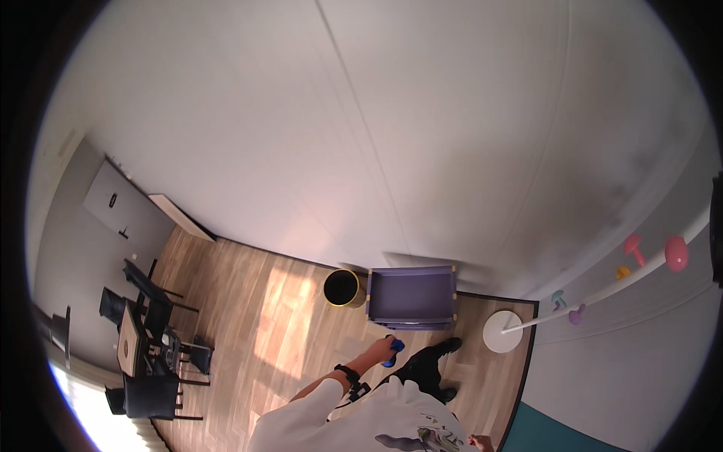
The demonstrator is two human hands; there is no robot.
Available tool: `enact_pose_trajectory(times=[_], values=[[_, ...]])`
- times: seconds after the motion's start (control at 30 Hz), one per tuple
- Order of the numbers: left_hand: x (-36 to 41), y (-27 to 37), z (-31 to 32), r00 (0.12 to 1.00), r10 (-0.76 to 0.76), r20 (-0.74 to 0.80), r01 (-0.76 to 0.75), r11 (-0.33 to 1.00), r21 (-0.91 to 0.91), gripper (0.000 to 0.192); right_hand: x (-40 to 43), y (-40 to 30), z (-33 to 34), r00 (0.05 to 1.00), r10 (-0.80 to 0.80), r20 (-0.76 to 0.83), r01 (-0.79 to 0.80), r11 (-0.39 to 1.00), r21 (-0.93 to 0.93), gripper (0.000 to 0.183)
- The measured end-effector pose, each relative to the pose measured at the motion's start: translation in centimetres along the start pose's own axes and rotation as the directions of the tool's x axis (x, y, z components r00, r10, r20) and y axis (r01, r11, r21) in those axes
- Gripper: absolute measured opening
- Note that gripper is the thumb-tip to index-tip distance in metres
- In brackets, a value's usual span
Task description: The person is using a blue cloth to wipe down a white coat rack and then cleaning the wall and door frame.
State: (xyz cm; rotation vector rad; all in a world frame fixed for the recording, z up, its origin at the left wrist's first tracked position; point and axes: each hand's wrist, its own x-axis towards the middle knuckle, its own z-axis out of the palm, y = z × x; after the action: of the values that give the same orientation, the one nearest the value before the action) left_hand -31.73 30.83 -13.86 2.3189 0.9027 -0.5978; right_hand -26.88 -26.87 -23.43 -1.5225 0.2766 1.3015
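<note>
My left hand (384, 350) reaches out past my shirt, fingers closed around a small blue object (397, 345). Blue shows on both sides of the fingers, but the object is too small to identify. A black strap with a small device (359, 391) sits on that forearm. In front of the hand, apart from it, stands a purple storage rack or cart (412, 296) with a tray-like top and yellowish corners. My right hand (481, 442) shows only partly at the bottom edge beside my white printed shirt (361, 424); its fingers look curled, and whether it holds anything is unclear.
A black bin with a yellow rim (360, 291) stands left of the purple rack, by the white wall (316, 141). To the right rises a white coat stand (502, 331) with coloured knobs. Dark chairs (151, 395) surround a wooden table (130, 343) at far left.
</note>
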Motion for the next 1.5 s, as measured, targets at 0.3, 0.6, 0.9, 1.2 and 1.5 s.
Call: enact_pose_trajectory(times=[0.3,0.6,0.9,1.2,1.5], values=[[-20.3,-24.8,11.6,0.581,-0.796,-0.169,0.72,0.6,-0.349,0.046,14.2,-12.5,1.8,0.99,0.134,-0.053,-0.144,0.915,-0.378,0.042],[-29.9,-34.7,19.3,0.751,-0.521,0.405,0.621,0.352,-0.7,0.038,23.9,-25.7,20.6,0.997,0.033,0.064,0.02,0.729,-0.684,0.028],[-30.3,-54.0,10.9,0.639,-0.75,0.175,0.628,0.377,-0.681,0.042,34.9,-26.8,51.4,0.956,-0.118,0.27,0.283,0.62,-0.732,0.02],[-19.5,-68.0,-7.5,0.69,-0.692,-0.212,0.317,0.552,-0.771,0.065,29.6,-31.4,73.9,0.914,0.149,0.378,0.212,0.618,-0.757,0.023],[-19.0,-84.2,-8.4,0.543,-0.701,-0.462,-0.347,0.313,-0.884,0.022,38.7,-35.3,88.9,0.946,0.324,-0.013,-0.132,0.349,-0.928,0.023]])
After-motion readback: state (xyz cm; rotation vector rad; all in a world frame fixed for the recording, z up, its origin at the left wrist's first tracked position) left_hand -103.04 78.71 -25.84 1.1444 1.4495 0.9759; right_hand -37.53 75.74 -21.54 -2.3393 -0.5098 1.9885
